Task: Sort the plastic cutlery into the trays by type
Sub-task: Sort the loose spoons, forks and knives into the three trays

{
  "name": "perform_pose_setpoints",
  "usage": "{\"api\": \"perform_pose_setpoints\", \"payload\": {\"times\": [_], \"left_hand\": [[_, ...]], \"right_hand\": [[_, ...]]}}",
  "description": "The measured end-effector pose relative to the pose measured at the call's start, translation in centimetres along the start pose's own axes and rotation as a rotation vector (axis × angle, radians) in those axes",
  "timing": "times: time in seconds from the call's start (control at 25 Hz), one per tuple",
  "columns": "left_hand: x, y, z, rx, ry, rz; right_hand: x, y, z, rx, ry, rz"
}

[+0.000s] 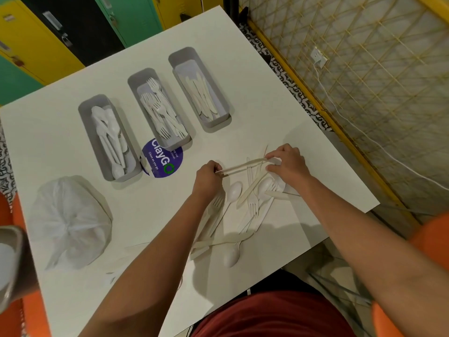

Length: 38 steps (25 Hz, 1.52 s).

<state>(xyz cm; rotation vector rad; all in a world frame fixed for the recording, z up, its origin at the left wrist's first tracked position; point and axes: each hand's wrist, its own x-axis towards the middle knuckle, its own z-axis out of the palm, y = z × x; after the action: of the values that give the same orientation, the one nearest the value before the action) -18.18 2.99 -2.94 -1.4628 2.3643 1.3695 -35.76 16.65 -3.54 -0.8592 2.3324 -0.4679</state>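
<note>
Gripping the knives at opposite ends, left hand and right hand (fingers curled) hold them.

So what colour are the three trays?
Grey trays, best seen in the head view.

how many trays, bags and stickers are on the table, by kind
grey trays: 3, the spoon tray, the fork tray and the knife tray
white plastic bag: 1
purple round sticker: 1
total: 5
</note>
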Motion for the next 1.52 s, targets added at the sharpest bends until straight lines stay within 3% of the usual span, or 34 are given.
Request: {"api": "perform_pose_setpoints", "payload": {"times": [0.24,0.52,0.76,0.96,1.08,1.2,1.52], "left_hand": [[0.0,-1.2,-0.9,0.016,0.039,-0.035],[-0.8,-0.7,-1.8,-0.241,0.01,-0.161],[-0.7,0.0,-3.0,-0.397,0.004,-0.243],[-0.2,1.4,-5.0,-0.588,0.145,-0.258],[0.5,2.4,-5.9,-0.713,0.141,-0.247],[1.5,3.6,-6.5,-0.771,0.132,-0.24],[6.9,5.9,-7.8,-0.673,0.209,-0.291]], "right_hand": [[-0.2,0.3,0.1,0.295,-0.01,-0.026],[0.0,0.1,-0.3,0.131,-0.084,-0.11],[-0.1,-1.3,-1.7,0.191,-0.224,-0.059],[0.8,-3.1,-3.2,0.39,-0.124,-0.056],[2.2,-5.1,-3.9,0.504,-0.047,-0.016],[3.9,-7.8,-4.2,0.577,-0.073,0.04],[8.9,-13.4,-4.0,0.39,-0.152,0.027]]}}
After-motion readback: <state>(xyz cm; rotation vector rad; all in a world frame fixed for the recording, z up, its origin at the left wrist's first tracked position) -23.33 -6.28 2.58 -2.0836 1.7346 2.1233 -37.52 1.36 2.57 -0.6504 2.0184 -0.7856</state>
